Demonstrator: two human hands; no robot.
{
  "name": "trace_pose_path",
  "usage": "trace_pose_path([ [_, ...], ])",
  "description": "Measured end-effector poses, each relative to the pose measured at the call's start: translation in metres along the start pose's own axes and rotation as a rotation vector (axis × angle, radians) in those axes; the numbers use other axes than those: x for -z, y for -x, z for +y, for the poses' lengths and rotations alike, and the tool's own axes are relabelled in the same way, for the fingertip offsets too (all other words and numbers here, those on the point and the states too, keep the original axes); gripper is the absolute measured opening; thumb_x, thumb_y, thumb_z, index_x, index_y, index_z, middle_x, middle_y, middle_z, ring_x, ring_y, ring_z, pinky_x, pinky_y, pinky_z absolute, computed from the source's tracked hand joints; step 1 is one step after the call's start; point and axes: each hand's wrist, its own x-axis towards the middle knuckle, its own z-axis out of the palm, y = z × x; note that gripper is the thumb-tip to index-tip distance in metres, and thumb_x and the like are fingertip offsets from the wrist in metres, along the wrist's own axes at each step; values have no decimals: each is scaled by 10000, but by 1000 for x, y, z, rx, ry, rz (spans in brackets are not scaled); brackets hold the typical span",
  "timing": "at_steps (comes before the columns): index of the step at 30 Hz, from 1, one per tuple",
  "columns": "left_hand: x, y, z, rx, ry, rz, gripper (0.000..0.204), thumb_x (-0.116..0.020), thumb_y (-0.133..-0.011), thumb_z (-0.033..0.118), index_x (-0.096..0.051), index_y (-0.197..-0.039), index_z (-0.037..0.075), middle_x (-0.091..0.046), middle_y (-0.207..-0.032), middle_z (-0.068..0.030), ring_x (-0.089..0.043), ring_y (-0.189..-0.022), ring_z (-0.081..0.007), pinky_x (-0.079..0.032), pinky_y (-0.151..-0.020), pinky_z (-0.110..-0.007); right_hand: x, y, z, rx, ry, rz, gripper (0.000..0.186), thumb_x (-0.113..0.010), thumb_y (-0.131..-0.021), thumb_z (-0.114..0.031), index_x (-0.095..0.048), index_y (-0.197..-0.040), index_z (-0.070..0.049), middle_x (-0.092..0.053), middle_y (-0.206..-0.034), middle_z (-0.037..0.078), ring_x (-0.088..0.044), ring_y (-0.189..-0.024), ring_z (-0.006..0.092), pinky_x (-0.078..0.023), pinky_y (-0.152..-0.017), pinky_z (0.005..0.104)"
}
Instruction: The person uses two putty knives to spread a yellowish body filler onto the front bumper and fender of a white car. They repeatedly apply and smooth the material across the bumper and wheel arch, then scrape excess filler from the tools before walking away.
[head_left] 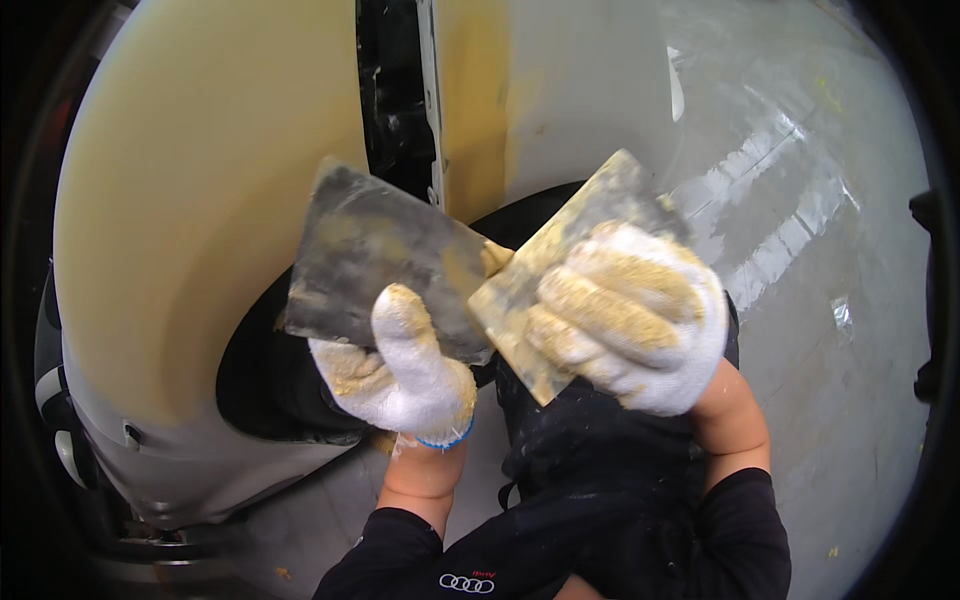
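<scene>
My left hand (400, 370), in a white knit glove stained yellow, grips a dark flat filler spreader (375, 250) with its thumb over the near face. My right hand (640, 315), gloved the same way, is closed on a second flat spreader (600, 205) smeared with yellow filler. The two plates meet or overlap edge to edge in front of my body; which, I cannot tell. A small lump of yellow filler (496, 256) shows where they come together. Right-hand fingers lie across the face of their plate, hiding its middle.
Ahead stands a car body with a large panel (200, 150) coated pale yellow. A dark upright gap (395, 100) separates it from a grey panel (590, 90) with a yellow patch. Below is a black wheel arch (270, 370). Shiny grey floor (810, 400) stretches right.
</scene>
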Motion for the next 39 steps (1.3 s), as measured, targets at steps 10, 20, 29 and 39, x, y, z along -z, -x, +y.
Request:
trace_pose_path([
  [10,33,7,-11,254,2,-12,582,-597,-1095,463,-461,-1457,29,-640,-1001,-109,-664,-789,-200,-581,-696,-330,32,-92,97,-268,-393,844,247,-673,-953,107,-756,-1172,28,-763,-1025,84,-721,-905,154,-573,-825,263],
  [20,48,19,-45,388,322,-213,756,-689,-1044,394,-382,-1542,-86,-362,-1640,-335,-385,-1534,-457,-314,-1279,-574,78,-188,134,210,154,718,256,-689,-883,58,-822,-1072,-53,-777,-994,120,-754,-955,275,-603,-867,330],
  [29,52,1,-52,429,330,-290,886,-684,-1027,462,-331,-1570,-142,-363,-1633,-348,-371,-1539,-460,-281,-1281,-573,66,-195,110,99,-114,539,343,-654,-862,123,-818,-1123,-29,-802,-1162,136,-760,-1077,251,-600,-946,309],
  [39,51,-6,-51,418,241,-356,1026,-698,-988,565,-321,-1555,-203,-383,-1624,-331,-384,-1534,-444,-275,-1286,-550,32,-159,103,133,45,611,403,-618,-753,187,-824,-1041,-4,-806,-1031,150,-771,-978,286,-607,-897,361],
])
